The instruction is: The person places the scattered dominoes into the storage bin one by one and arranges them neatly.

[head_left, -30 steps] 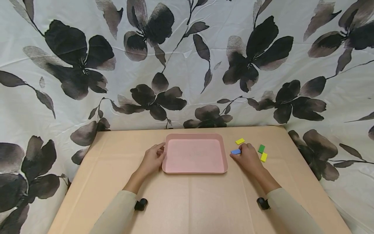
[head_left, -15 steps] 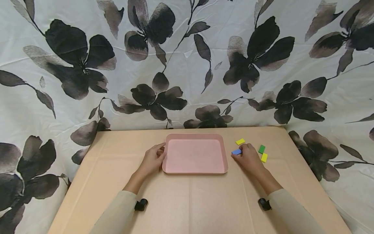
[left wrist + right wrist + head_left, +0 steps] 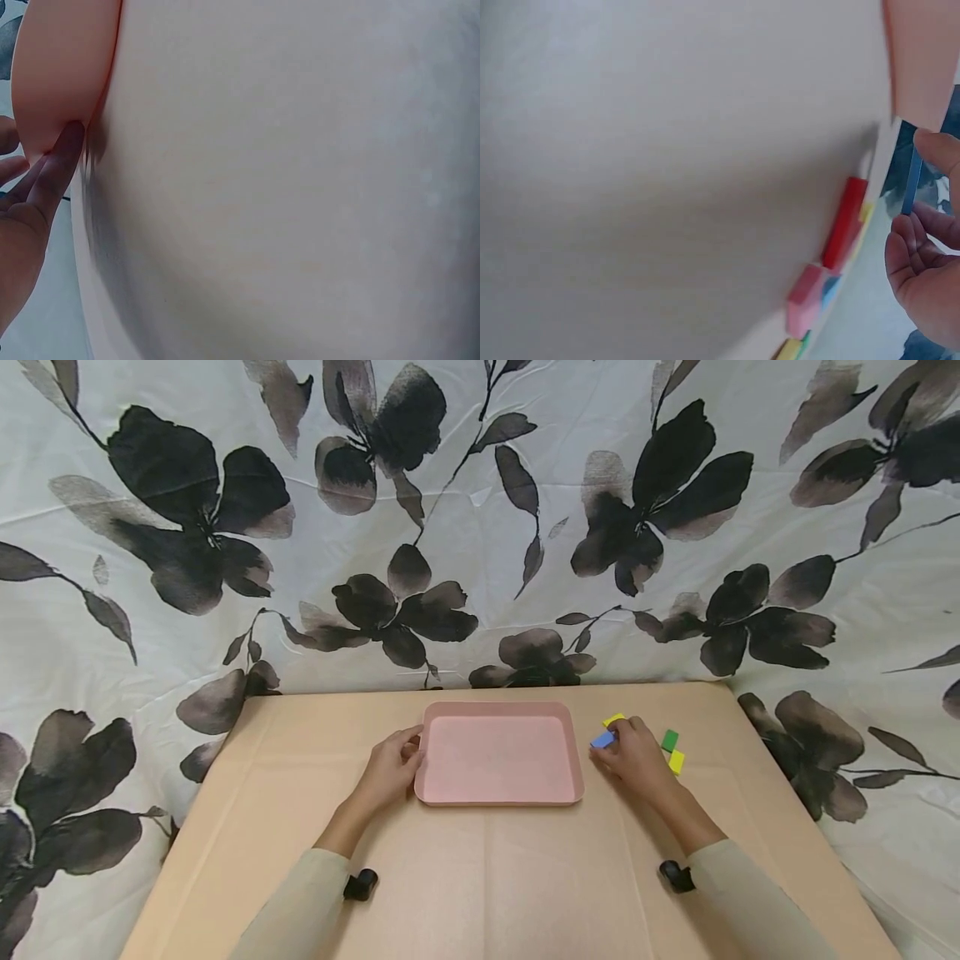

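Observation:
A pink rectangular tray (image 3: pixel 498 795) lies on the table. My left hand (image 3: pixel 390 770) holds its left edge, and in the left wrist view the fingers (image 3: pixel 56 172) are against the tray's corner. To the right of the tray, my right hand (image 3: pixel 637 756) pinches a blue block (image 3: pixel 602 740) between thumb and fingertips. Seen edge-on in the right wrist view, the blue block (image 3: pixel 913 180) looks thin and flat. A yellow block (image 3: pixel 614 719) lies just beyond it, partly hidden by the hand.
Right of the hand lie a green block (image 3: pixel 670 740) and another yellow block (image 3: pixel 677 762). The right wrist view also shows a red block (image 3: pixel 845 223) and a pink block (image 3: pixel 805 300) on the table (image 3: pixel 480 885). A floral cloth (image 3: pixel 480 527) hangs behind the table.
The blue block in my right hand has tilted and shifted slightly up and away, now near the far yellow block. My left hand and the tray have stayed in place.

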`<state>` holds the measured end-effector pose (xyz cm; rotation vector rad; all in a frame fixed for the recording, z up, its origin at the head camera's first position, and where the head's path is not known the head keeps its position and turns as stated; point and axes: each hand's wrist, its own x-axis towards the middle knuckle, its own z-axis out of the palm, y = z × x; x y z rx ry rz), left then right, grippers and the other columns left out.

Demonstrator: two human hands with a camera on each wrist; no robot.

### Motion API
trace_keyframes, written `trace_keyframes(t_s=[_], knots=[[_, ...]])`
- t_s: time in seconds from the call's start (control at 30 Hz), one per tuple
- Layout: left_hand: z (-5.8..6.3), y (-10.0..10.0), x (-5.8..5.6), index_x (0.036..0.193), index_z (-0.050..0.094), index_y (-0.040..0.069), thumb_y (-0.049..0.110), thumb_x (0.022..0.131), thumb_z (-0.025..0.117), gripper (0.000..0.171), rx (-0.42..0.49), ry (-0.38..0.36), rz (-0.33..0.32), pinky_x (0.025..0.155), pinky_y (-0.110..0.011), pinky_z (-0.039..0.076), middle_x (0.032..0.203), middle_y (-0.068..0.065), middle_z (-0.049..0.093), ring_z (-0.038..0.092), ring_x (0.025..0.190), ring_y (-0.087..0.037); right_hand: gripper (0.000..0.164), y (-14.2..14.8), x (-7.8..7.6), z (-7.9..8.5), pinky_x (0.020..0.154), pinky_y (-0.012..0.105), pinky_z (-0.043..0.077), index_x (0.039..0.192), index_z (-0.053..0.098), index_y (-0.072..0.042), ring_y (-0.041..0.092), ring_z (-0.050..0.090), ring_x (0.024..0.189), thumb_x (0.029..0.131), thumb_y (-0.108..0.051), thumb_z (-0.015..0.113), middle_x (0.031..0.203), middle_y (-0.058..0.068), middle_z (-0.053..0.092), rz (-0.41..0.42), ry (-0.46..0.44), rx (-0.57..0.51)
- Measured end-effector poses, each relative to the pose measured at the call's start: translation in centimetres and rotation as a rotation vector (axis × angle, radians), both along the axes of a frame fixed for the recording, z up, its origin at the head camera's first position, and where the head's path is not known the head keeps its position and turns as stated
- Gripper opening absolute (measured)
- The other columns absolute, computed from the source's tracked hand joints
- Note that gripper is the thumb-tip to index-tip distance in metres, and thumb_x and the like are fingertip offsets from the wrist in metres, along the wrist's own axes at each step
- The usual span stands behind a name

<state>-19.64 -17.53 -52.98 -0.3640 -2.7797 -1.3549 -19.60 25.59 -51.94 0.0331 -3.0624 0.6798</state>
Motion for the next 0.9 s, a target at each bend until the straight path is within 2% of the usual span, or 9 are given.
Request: trace_keyframes(t_s=[0.33, 0.63, 0.9], knots=[[0.1, -0.1, 0.2, 0.143, 0.057, -0.005, 0.004, 0.096, 0.067, 0.048, 0.006, 0.018, -0.004, 0.085, -0.039, 0.059, 0.117, -0.018, 0.069, 0.071, 0.099, -0.027, 0.055, -1.4, -0.5, 2.3, 0.09, 0.05, 0.056, 0.125, 0.062, 0.007, 0.035, 0.059, 0.1, 0.089, -0.03, 0.079, 0.117, 0.025, 0.056, 0.071, 0.101, -0.023], [-0.1, 0.1, 0.1, 0.143, 0.057, -0.004, 0.004, 0.096, 0.067, 0.048, 0.014, 0.013, -0.009, 0.085, -0.039, 0.059, 0.117, -0.017, 0.07, 0.071, 0.098, -0.026, 0.053, -4.0, -1.3, 4.5, 0.088, 0.049, 0.058, 0.128, 0.063, 0.004, 0.035, 0.064, 0.105, 0.089, -0.028, 0.081, 0.119, 0.022, 0.055, 0.108, 0.051, -0.091], [-0.2, 0.0, 0.1, 0.144, 0.057, -0.002, 0.005, 0.097, 0.066, 0.048, 0.004, -0.005, 0.0, 0.084, -0.039, 0.057, 0.114, -0.016, 0.07, 0.069, 0.096, -0.025, 0.053, -6.9, -1.7, 4.4, 0.088, 0.044, 0.059, 0.129, 0.064, 0.003, 0.03, 0.063, 0.103, 0.087, -0.024, 0.083, 0.119, 0.019, 0.055, 0.152, 0.023, -0.129]])
